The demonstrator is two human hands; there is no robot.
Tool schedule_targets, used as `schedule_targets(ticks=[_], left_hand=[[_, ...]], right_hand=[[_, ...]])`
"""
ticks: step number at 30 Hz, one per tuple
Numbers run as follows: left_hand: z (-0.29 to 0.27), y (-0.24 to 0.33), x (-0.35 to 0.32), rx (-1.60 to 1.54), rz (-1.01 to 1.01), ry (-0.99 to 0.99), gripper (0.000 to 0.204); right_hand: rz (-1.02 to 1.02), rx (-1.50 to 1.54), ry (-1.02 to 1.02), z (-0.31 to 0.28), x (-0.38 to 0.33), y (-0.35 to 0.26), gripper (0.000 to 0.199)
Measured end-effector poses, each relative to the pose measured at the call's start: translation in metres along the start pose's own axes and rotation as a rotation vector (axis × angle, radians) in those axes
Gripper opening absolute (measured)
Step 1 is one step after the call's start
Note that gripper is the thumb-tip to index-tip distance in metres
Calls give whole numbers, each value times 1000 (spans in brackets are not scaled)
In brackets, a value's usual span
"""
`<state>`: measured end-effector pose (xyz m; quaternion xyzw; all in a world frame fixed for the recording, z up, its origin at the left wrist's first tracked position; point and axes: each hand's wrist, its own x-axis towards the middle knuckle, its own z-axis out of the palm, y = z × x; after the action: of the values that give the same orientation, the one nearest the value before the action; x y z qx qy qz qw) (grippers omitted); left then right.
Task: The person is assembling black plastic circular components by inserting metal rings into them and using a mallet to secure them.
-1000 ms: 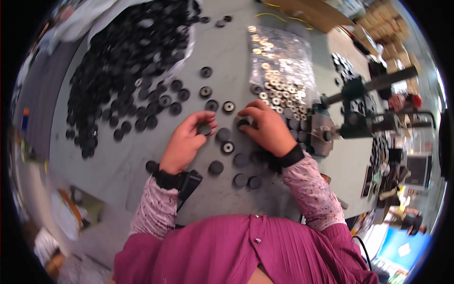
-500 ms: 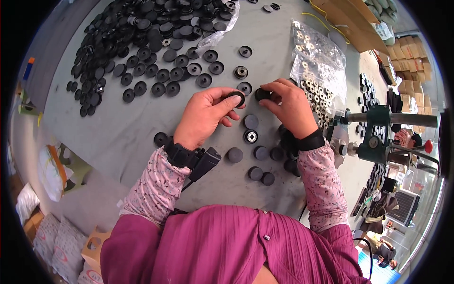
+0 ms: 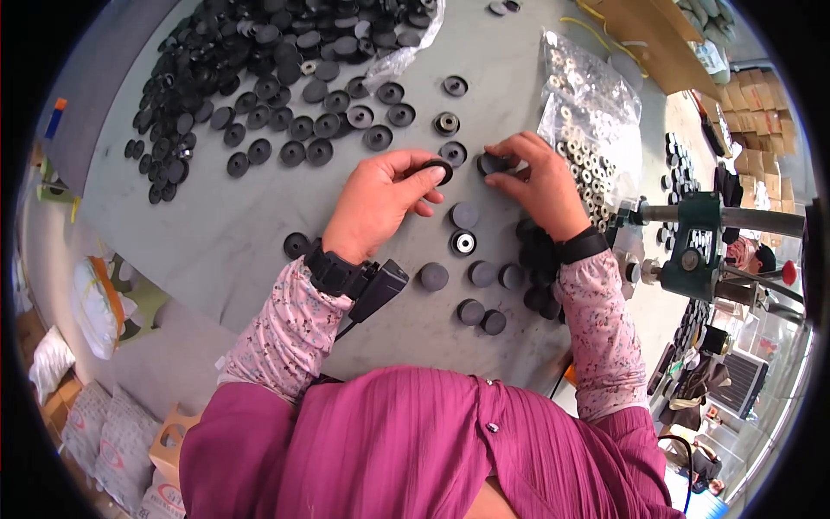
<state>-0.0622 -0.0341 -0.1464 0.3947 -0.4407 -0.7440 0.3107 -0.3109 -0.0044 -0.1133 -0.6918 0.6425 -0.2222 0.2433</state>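
My left hand (image 3: 377, 201) pinches a round black cap (image 3: 442, 169) by its edge, tilted, between thumb and fingers. Another round black cap (image 3: 490, 164) is gripped in the fingertips of my right hand (image 3: 545, 188), its flat face turned partly up. A small gap separates the two caps. Just beyond them an open-side-up cap (image 3: 453, 154) lies on the grey table, and behind it stands a cap with a metal ring inside (image 3: 447, 124). Nearer me lie a flat-side-up cap (image 3: 464, 214) and one with a silvery ring insert (image 3: 462, 243).
A big heap of black caps (image 3: 259, 52) covers the table's far left. At right, pale metal rings (image 3: 588, 173) spill from a clear plastic bag (image 3: 596, 86). A green metal press (image 3: 696, 233) stands at the right edge. Several black caps (image 3: 482, 274) sit near my right forearm.
My right hand has moved slightly right, and its cap now shows more of its flat face. My left hand keeps its cap almost unmoved. The whole view has shifted a little.
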Motion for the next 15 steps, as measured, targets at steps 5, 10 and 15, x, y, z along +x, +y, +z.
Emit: schedule_targets(ticks=[5, 10, 15], left_hand=[[3, -1, 4, -69, -20, -33, 32], [1, 2, 4, -81, -42, -13, 31], [7, 5, -6, 33, -50, -86, 28]], right_hand=[[-26, -40, 45, -2, 4, 13, 39], [-36, -29, 36, -4, -4, 5, 55], [59, 313, 35, -13, -51, -34, 50]])
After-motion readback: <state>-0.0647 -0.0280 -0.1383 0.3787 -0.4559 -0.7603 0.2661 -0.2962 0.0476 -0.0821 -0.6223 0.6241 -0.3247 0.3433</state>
